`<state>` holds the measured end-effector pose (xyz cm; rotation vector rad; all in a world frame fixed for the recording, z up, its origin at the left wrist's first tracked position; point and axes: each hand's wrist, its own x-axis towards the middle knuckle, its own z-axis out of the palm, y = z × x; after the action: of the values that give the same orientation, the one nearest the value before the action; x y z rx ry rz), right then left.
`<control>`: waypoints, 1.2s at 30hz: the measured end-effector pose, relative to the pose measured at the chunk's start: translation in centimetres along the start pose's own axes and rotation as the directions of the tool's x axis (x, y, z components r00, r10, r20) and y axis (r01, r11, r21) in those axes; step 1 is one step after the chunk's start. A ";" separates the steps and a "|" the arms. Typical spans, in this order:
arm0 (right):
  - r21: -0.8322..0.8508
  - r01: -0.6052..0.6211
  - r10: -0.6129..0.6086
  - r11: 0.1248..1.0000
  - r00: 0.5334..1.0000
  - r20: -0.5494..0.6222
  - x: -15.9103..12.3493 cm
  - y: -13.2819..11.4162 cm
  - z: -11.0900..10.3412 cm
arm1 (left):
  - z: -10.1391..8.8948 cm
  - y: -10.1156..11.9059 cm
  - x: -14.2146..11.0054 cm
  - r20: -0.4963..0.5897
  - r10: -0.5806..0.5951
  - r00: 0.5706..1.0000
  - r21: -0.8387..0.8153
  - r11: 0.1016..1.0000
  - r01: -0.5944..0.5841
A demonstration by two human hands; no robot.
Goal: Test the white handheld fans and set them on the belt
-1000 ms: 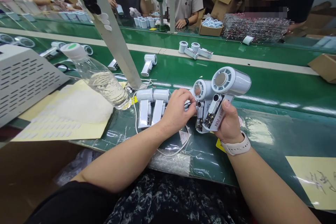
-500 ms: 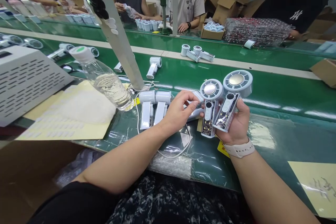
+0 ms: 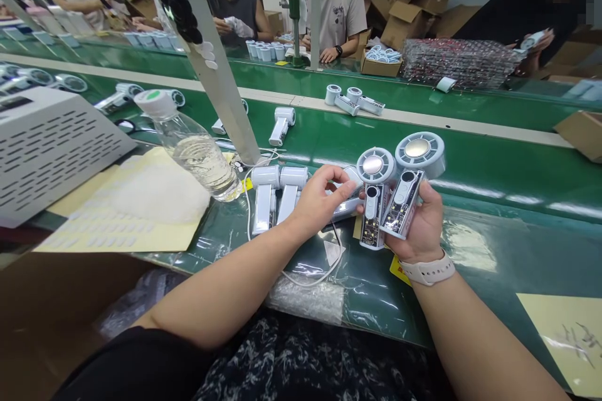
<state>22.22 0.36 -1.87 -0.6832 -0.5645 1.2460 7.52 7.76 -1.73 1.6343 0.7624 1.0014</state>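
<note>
My right hand (image 3: 421,225) holds two light-blue handheld fans side by side, heads up. The nearer-left fan (image 3: 372,216) and the right fan (image 3: 403,203) both show bare circuit boards and button strips on their handles. Just left of them is my left hand (image 3: 322,197), thumb and index fingertips pinched together; anything between them is too small to make out. Behind the left hand lie more fans, partly hidden by it. Two further fans, one on the left (image 3: 264,200) and another beside it (image 3: 288,197), rest on the bench by my left forearm.
A water bottle (image 3: 200,153) leans by a slanted metal post (image 3: 230,100). White pieces lie on yellow backing paper (image 3: 155,235) near a vented grey box (image 3: 61,144). A white cable loops over the bench. More fans sit on the green belt (image 3: 493,156); co-workers work across it.
The view has shifted slightly. My right hand, with both fans, has moved a little left and down; my left hand keeps its pinch. The far-right co-worker now holds up a fan.
</note>
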 end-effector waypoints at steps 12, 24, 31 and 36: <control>0.030 -0.010 0.009 1.000 0.999 0.043 0.2 0.0 -0.5 | -1.9 -0.4 1.2 -0.125 0.126 0.984 0.218 0.971 -0.097; 0.143 -0.088 0.080 0.986 0.995 0.057 1.0 0.4 -1.1 | -2.5 4.6 9.0 0.131 0.088 0.987 0.779 0.607 -0.158; 0.184 -0.081 0.068 0.980 0.995 0.079 1.2 0.4 -0.9 | -5.8 1.3 18.1 0.058 -0.080 0.995 0.911 0.412 -0.020; 0.215 -0.092 0.081 0.972 0.995 0.060 1.4 0.6 -0.9 | -7.7 0.4 19.3 0.008 -0.074 0.997 0.942 0.336 0.017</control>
<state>22.75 1.74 -2.89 -0.4968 -0.4350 1.3865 9.34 27.59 4.32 2.5993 1.5397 0.3865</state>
